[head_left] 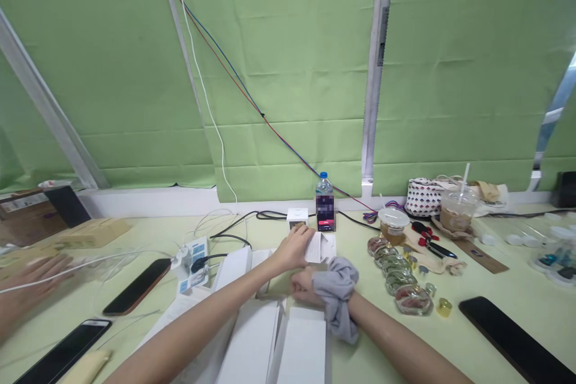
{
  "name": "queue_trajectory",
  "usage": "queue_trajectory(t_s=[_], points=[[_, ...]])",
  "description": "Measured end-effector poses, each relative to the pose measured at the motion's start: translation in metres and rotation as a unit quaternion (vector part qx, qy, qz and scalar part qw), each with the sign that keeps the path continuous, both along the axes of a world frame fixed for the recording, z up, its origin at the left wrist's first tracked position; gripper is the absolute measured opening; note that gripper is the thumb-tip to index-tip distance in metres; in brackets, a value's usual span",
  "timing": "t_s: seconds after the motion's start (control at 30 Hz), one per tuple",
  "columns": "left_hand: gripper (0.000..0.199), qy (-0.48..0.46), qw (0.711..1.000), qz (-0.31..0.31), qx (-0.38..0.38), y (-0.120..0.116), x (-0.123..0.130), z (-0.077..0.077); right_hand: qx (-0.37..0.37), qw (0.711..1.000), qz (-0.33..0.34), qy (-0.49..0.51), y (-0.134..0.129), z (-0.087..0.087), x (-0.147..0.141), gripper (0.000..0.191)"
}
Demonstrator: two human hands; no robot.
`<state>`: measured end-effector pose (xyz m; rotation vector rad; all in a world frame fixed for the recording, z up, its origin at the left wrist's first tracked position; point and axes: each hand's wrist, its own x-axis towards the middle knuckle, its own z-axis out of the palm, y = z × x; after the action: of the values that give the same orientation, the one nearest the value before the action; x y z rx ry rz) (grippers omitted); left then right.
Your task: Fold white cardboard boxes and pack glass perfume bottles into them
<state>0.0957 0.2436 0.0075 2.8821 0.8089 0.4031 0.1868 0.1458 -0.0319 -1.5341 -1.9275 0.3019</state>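
Observation:
My left hand (293,248) reaches to the middle of the table, its fingers at a small white piece (317,248) of card or paper. Just behind its fingertips is a small white box (297,215). Nearer to me, my right hand (303,285) is curled with its fingers bent inward; what it holds, if anything, is hidden. A grey scrunchie (338,297) is round my right wrist. Long white boxes (302,348) lie under and between my forearms. A phone (325,212) leans upright against a bottle (324,183) with a blue cap.
Another person's hand (40,273) rests at the far left, near a power strip (193,261) and phones (137,287). On the right are clear packs (413,300), a lidded cup (393,225), pliers (432,241) and a black phone (508,336).

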Motion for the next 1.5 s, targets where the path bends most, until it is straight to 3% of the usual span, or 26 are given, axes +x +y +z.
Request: queue_trajectory(t_s=[0.1,0.17,0.33,0.47,0.67,0.9,1.1,1.27,1.37,1.43,1.5], points=[[0.068,-0.019,1.000,-0.001,-0.010,0.001,0.003,0.003,-0.008,0.999,-0.003,-0.038,-0.035,0.009,0.033,0.011],[0.070,-0.026,0.999,0.000,-0.019,0.004,0.005,0.002,-0.019,0.998,-0.037,-0.056,-0.072,0.002,0.067,0.007],[0.072,-0.020,0.998,0.005,-0.051,0.013,0.011,-0.013,-0.062,0.957,-0.271,-0.079,-0.170,-0.051,0.166,0.012],[0.072,-0.013,0.998,0.004,-0.068,0.015,0.020,-0.023,-0.085,0.930,-0.355,-0.024,-0.205,-0.080,0.207,0.015],[0.072,-0.008,0.997,-0.001,-0.074,0.011,0.030,-0.024,-0.054,0.928,-0.365,0.051,-0.212,-0.078,0.212,0.020],[0.074,-0.013,0.997,0.003,-0.074,0.012,0.028,-0.026,0.011,0.939,-0.302,0.165,-0.225,-0.063,0.217,0.041],[0.074,-0.020,0.997,0.000,-0.076,0.009,0.025,-0.026,0.061,0.933,-0.334,0.120,-0.205,-0.084,0.203,0.034],[0.073,-0.022,0.997,-0.007,-0.076,0.002,0.022,-0.026,0.041,0.942,-0.333,0.011,-0.200,-0.093,0.205,0.035],[0.077,-0.023,0.997,-0.012,-0.077,-0.006,0.019,-0.023,0.075,0.925,-0.358,-0.106,-0.202,-0.084,0.201,0.037],[0.077,-0.023,0.997,-0.019,-0.076,-0.013,0.019,-0.021,0.135,0.909,-0.361,-0.162,-0.198,-0.070,0.185,0.036],[0.076,-0.021,0.996,-0.029,-0.076,-0.022,0.019,-0.017,0.231,0.920,-0.294,-0.114,-0.185,-0.052,0.161,0.030]])
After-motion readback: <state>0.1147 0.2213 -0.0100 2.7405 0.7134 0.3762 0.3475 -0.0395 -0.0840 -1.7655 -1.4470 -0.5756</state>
